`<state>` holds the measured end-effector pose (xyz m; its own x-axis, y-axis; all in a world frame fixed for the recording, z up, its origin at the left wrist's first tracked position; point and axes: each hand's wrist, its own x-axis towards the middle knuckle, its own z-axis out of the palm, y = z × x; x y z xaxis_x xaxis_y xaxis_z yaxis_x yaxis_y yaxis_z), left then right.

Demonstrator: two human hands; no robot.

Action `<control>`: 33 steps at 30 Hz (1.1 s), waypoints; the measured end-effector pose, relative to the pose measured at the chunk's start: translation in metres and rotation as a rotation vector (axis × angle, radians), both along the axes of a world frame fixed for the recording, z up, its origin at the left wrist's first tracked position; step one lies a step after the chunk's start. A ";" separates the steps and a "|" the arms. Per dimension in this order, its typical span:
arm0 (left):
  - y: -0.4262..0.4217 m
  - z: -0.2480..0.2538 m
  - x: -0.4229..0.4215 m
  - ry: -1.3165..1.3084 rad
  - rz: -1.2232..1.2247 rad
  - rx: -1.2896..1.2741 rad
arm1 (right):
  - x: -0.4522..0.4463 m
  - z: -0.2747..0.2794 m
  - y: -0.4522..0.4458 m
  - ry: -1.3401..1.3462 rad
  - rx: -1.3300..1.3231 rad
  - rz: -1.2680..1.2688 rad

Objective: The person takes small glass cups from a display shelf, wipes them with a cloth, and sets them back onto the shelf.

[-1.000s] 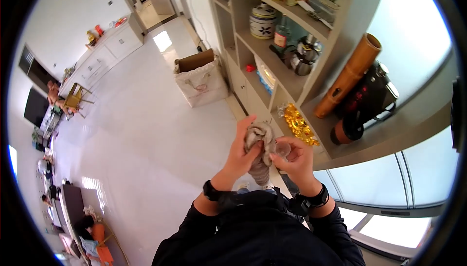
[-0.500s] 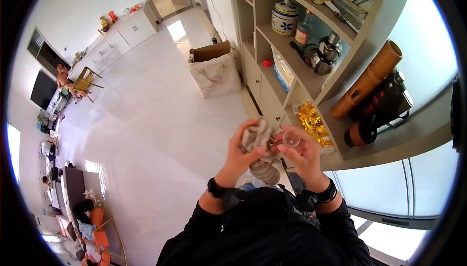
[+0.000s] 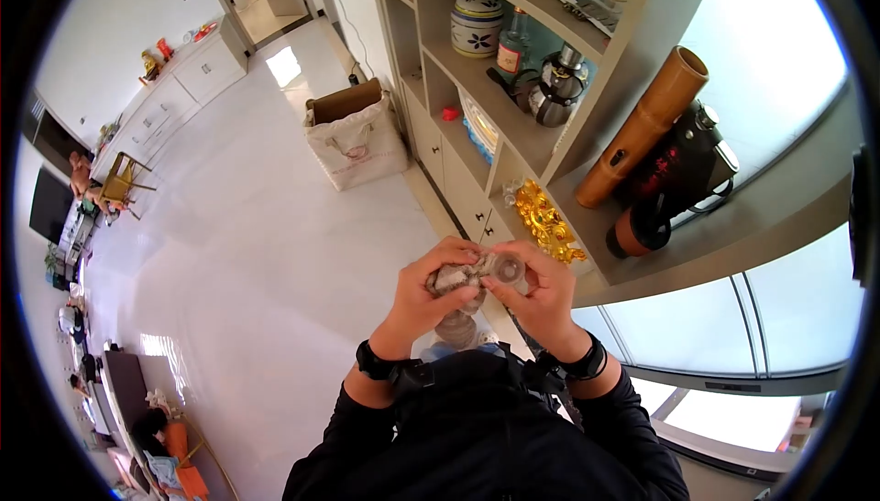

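Observation:
Close in front of my body, my left hand [image 3: 420, 292] is closed on a crumpled grey-beige cloth [image 3: 455, 329], part of which hangs below the fingers. My right hand [image 3: 543, 295] grips a small clear glass cup [image 3: 507, 268], its round mouth turned up toward me. The two hands meet, and the cloth lies against the cup's left side. Fingers cover part of both things. Just beyond my right hand, a shiny gold ornament [image 3: 543, 221] rests in a low shelf compartment.
A shelf unit [image 3: 573, 134] rises at the right, holding a lidded jar [image 3: 477, 24], a glass bottle [image 3: 511, 45], a bamboo tube [image 3: 642, 125] and a black flask [image 3: 692, 166]. A large white bag [image 3: 357, 143] stands on the floor. Another person [image 3: 82, 176] is far left.
My hands have come together, bringing the cloth against the glass cup. The view has shifted, so the shelf and room appear further left.

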<state>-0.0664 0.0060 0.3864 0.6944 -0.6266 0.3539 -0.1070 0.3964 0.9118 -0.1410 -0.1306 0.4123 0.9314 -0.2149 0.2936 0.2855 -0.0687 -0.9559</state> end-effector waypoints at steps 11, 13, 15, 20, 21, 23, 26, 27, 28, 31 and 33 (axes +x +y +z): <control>0.006 0.040 0.011 -0.477 -0.005 0.184 | -0.007 0.011 -0.035 -0.276 -0.858 -0.359; 0.001 0.053 0.004 -0.546 -0.006 0.261 | -0.008 0.012 -0.037 -0.281 -0.949 -0.341; -0.004 0.061 -0.002 -0.623 -0.012 0.345 | -0.011 0.013 -0.037 -0.262 -0.989 -0.298; 0.001 0.069 -0.009 -0.815 0.099 0.602 | -0.017 0.020 -0.032 -0.194 -1.045 -0.239; 0.003 0.069 -0.010 -0.825 0.101 0.651 | -0.018 0.020 -0.031 -0.221 -0.964 -0.198; 0.007 0.066 -0.008 -0.854 0.089 0.641 | -0.019 0.021 -0.031 -0.220 -0.901 -0.128; 0.011 0.066 -0.007 -0.874 0.055 0.608 | -0.015 0.017 -0.030 -0.250 -0.850 -0.032; 0.012 0.066 -0.008 -0.869 0.036 0.585 | -0.015 0.017 -0.029 -0.254 -0.846 -0.024; 0.013 0.064 -0.008 -0.868 0.045 0.592 | -0.014 0.017 -0.029 -0.278 -0.853 0.011; 0.017 0.058 -0.006 -0.751 0.058 0.469 | -0.013 0.019 -0.026 -0.206 -0.742 0.086; 0.018 0.057 -0.007 -0.919 0.062 0.468 | -0.015 0.011 -0.020 0.043 -0.463 0.124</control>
<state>-0.0736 0.0245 0.4436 0.3147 -0.8104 0.4942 -0.8484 -0.0067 0.5293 -0.1557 -0.1510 0.4237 0.9553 0.0422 0.2927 0.2789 -0.4576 -0.8443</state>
